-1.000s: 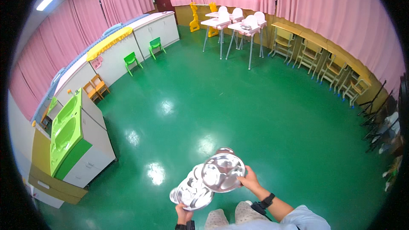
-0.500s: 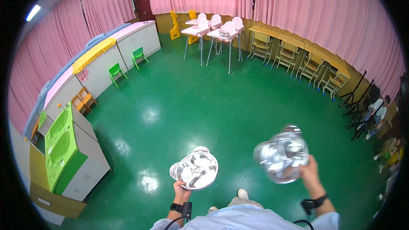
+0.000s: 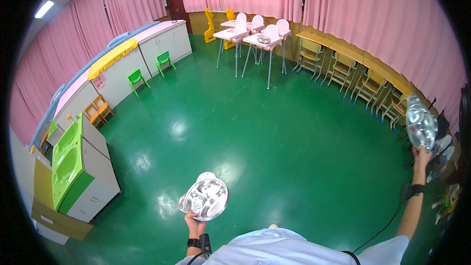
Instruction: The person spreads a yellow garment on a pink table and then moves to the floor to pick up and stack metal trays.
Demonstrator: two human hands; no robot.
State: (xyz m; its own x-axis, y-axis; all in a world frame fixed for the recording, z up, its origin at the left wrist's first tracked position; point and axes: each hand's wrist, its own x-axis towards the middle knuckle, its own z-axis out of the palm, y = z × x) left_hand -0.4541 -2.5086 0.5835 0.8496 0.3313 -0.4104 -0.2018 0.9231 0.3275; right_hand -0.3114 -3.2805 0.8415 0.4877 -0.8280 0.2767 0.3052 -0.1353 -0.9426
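Note:
A shiny steel divided plate with two round ears is gripped at its near edge by my left hand, low in front of me. Its compartments face up. Out at the far right, my raised right hand grips the lower end of a second steel divided plate. That plate is tilted on edge, with its ears pointing away from the hand, and looks slightly blurred. Fingers of both hands are closed on the plates. Each wrist wears a dark band.
Pink high chairs stand at the back, one with a steel dish on its tray. Desks with chairs line the right wall. Left are a green sink unit, white cabinets and small green chairs. People sit at far right.
My right hand has swung outward and up to the far right, turning its plate on edge. The left hand with its plate has shifted slightly left in the view.

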